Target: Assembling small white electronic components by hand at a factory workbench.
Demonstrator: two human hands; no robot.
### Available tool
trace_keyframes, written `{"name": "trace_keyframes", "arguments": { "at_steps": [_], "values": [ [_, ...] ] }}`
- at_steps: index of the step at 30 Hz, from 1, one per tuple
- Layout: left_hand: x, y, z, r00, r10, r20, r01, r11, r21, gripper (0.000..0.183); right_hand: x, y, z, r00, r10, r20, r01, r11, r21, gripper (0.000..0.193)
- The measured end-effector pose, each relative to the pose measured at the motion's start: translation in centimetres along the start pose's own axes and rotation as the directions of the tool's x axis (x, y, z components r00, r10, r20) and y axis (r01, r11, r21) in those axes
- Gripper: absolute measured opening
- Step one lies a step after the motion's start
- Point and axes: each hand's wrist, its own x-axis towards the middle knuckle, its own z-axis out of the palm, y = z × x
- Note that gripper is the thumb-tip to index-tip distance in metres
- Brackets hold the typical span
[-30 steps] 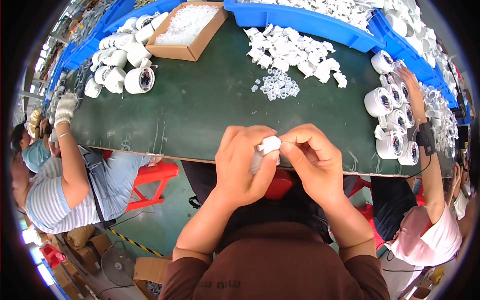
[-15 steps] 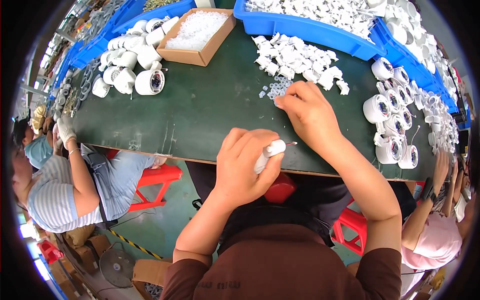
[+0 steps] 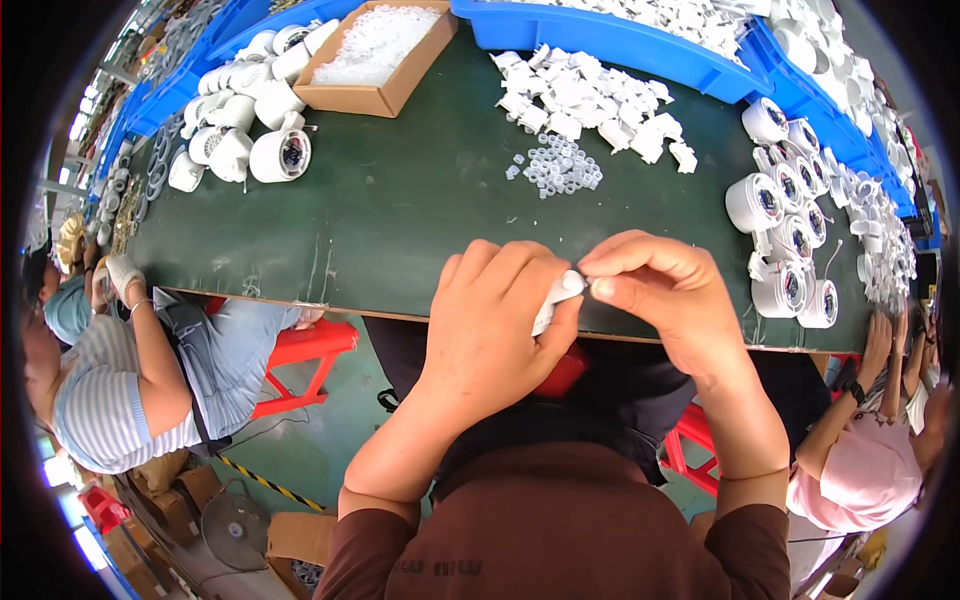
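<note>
In front of my body, near the table's front edge, my left hand (image 3: pixel 485 325) is wrapped round a small white plastic part (image 3: pixel 550 303) with a rounded end. Most of that part is covered by the palm and fingers. My right hand (image 3: pixel 675 300) pinches with thumb and forefinger right at the part's right end. Whatever sits between those fingertips is too small and covered to name. Beyond the hands lies a loose heap of small translucent rings (image 3: pixel 557 167), and behind it a pile of white plastic pieces (image 3: pixel 590 105).
White round housings stand at left (image 3: pixel 280 155) and right (image 3: pixel 755 203). A cardboard box (image 3: pixel 380 98) of translucent bits and a blue bin (image 3: pixel 600 50) of white pieces line the back of the green table (image 3: pixel 420 200). Co-workers sit at left (image 3: pixel 115 385) and right (image 3: pixel 850 470).
My right hand has come back from the ring heap to the end of the white part. My left hand still grips that part, now turned slightly. The view has shifted a little.
</note>
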Motion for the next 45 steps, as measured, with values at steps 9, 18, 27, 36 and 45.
{"name": "trace_keyframes", "arguments": {
  "at_steps": [9, 18, 27, 36, 45],
  "values": [
    [-0.1, -0.2, 0.6, 1.000, -0.003, -0.027, 0.002, 1.000, -0.016, 0.030, 0.5, 0.6, 0.4, 0.990, 0.064, 0.128, -0.082, 0.987, 0.140, 0.010],
    [-0.6, -0.8, 1.6, 0.996, 0.031, -0.083, -0.033, 0.999, -0.017, 0.040, 0.3, 1.2, 2.2, 0.988, 0.144, 0.051, -0.150, 0.980, 0.129, 0.016],
    [-0.8, -1.4, 1.7, 0.972, 0.077, -0.221, -0.093, 0.994, -0.063, 0.034, 0.0, 1.7, 2.2, 0.995, 0.089, 0.051, -0.100, 0.960, 0.263, 0.017],
    [-0.3, -3.1, -1.6, 0.986, 0.154, 0.059, -0.147, 0.983, -0.113, 0.031, -0.8, 1.9, 2.5, 0.993, 0.089, 0.073, -0.084, 0.994, -0.068, 0.013],
    [-1.0, -7.8, -5.0, 0.931, -0.089, -0.353, 0.250, 0.862, 0.441, 0.047, -1.1, -2.9, -10.3, 0.760, -0.630, -0.159, -0.321, -0.151, -0.935, 0.062]
  ]
}}
